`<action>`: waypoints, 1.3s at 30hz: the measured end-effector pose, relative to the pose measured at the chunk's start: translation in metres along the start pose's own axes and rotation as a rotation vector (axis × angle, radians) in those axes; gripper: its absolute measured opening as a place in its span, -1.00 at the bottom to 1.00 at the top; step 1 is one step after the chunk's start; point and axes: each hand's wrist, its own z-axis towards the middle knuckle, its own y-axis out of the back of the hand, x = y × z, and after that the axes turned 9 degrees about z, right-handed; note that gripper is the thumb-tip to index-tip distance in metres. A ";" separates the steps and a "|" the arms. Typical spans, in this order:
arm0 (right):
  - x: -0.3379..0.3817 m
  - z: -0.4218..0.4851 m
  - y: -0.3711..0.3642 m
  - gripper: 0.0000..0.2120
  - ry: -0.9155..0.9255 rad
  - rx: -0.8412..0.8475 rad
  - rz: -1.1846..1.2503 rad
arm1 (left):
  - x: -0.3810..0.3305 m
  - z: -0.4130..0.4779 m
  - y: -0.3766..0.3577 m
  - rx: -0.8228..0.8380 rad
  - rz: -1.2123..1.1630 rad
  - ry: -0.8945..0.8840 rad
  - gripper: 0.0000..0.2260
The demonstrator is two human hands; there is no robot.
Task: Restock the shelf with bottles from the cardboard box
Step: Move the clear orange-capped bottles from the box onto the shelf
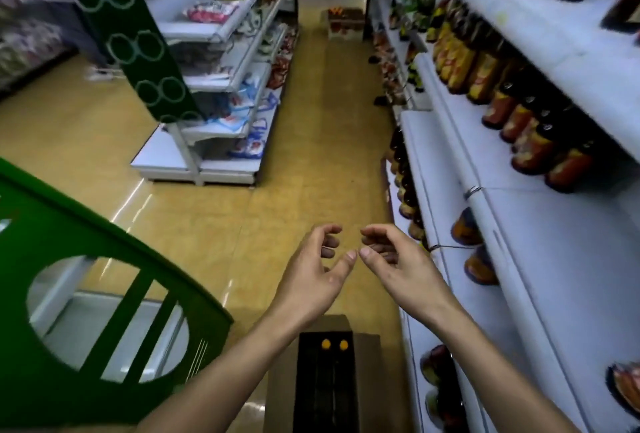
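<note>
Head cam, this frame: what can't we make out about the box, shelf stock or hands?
- Cardboard box, head view: near end cut off by bottom edge; interior too dark, only two yellow caps show, so count unknown.
- Shelf bottles, head view: labels blurred, unreadable.
- Left hand and right hand: fully visible, no grip on anything.

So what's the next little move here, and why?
Probably reach down into the cardboard box for a yellow-capped bottle: the left hand and right hand hover empty above it, and the shelf alongside has bare space.
</note>
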 end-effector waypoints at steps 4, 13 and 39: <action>-0.055 0.011 -0.022 -0.72 -0.053 0.087 -0.001 | 0.052 -0.007 -0.030 0.006 0.034 0.119 -0.65; -0.205 0.018 -0.063 -0.71 -0.145 0.238 -0.009 | 0.161 -0.028 -0.122 -0.038 0.033 0.318 -0.67; -0.622 0.090 -0.265 -0.60 -0.122 0.523 -0.466 | 0.608 0.040 -0.351 0.356 0.374 0.338 -0.35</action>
